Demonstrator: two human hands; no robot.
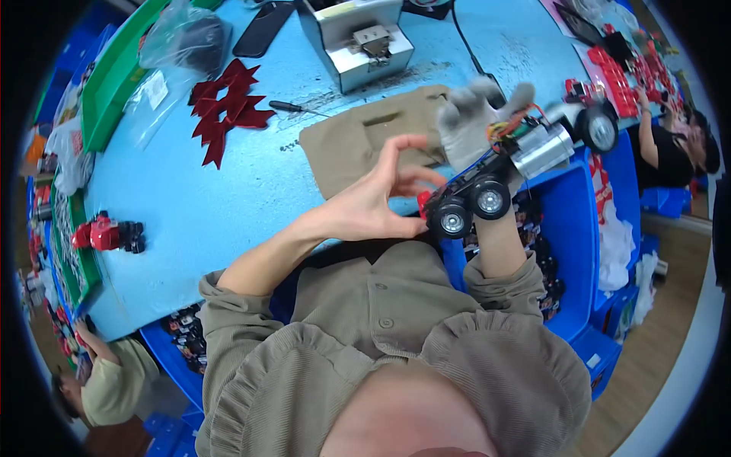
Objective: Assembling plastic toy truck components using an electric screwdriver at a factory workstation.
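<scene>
A toy truck chassis with black wheels, a silver cylinder and loose coloured wires is raised above the table's near edge. My bare left hand curves around its red end, thumb on the near side and fingertips partly hidden behind it. My right hand wears a grey glove. Palm up behind the chassis, it has its fingers and thumb spread apart; the chassis hides part of the palm. Beyond my left hand lies a folded khaki cloth.
A screwdriver, red ribbon-like pieces, a black phone and a metal fixture occupy the blue table. A red toy piece sits left. Blue bins flank me. Other people work at both sides.
</scene>
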